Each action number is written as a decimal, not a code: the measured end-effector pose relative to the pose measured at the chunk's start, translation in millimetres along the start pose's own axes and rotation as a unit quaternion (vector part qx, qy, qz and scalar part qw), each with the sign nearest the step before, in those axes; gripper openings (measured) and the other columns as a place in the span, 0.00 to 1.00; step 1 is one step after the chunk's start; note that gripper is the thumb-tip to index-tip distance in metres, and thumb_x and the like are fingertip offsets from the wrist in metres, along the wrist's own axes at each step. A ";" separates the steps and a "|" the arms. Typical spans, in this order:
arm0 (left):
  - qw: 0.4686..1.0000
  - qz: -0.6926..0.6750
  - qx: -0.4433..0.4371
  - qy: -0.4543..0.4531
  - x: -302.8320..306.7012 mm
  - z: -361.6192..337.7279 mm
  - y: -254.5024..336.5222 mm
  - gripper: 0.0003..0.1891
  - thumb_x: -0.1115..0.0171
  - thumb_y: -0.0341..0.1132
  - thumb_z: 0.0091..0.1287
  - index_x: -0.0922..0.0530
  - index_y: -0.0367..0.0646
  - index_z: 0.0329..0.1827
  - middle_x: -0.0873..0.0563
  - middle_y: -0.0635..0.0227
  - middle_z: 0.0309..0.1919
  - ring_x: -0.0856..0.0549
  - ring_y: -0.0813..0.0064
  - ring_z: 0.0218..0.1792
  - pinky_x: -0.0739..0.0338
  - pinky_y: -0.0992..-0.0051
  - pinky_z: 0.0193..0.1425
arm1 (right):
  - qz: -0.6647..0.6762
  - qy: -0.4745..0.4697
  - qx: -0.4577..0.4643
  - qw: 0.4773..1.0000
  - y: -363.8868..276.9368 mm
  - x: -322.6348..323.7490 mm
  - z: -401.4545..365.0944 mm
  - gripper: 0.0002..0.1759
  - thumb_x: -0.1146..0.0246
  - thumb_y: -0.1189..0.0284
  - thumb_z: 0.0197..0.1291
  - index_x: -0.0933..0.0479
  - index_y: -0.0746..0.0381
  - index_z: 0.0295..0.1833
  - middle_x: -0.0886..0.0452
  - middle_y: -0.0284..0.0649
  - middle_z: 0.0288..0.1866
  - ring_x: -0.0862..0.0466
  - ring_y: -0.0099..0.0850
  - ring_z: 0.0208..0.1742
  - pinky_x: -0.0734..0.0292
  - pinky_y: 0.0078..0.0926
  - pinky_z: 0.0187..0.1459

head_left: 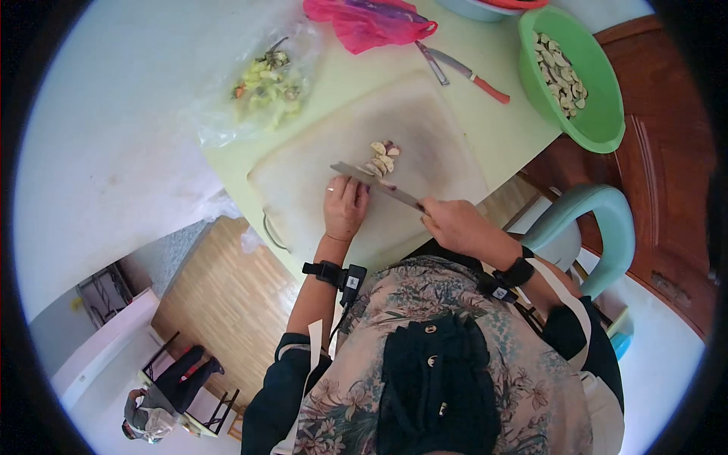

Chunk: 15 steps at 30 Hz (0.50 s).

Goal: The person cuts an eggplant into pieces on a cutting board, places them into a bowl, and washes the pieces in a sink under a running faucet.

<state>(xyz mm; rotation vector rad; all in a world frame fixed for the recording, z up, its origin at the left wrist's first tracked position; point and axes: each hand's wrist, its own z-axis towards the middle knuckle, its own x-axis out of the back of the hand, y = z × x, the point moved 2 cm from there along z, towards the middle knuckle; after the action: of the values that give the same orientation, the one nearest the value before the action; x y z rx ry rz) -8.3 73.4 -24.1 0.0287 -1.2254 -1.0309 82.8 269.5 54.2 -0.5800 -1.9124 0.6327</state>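
Note:
My right hand [459, 226] is closed round the handle of a kitchen knife [379, 184], its long blade slanting across the white cutting board [303, 155]. My left hand [346, 208] presses down on the board with bent fingers, close against the near side of the blade. Under those fingers is a mostly hidden piece of eggplant, of which only a dark purple bit shows. Just beyond the blade lies a small pile of pale eggplant slices [384, 161] with purple skin edges.
A green basin [609, 114] of slices stands at the table's right edge. A red-handled knife [489, 87] and a peeler [434, 64] lie behind the board, near a pink bag [371, 26]. Scraps fill a clear bag [220, 129]. A chair [616, 227] stands right; another person [163, 402] is in the distance.

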 end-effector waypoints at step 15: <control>1.000 -0.016 -0.002 -0.002 1.3 -0.9 -1.7 0.13 0.36 0.23 0.48 0.23 0.35 0.38 0.23 0.59 0.35 0.22 0.57 0.39 0.25 0.64 0.44 | -0.041 -0.054 -0.020 0.997 -4.1 -5.4 -9.7 0.10 0.48 0.71 0.61 0.34 0.68 0.42 0.21 0.55 0.25 0.19 0.55 0.31 0.27 0.52 0.35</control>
<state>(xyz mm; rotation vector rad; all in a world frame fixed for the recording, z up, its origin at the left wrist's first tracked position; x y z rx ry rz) -8.8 71.2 -24.4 0.0435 -1.2294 -1.0619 93.2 264.7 56.8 -0.4991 -2.0442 0.5849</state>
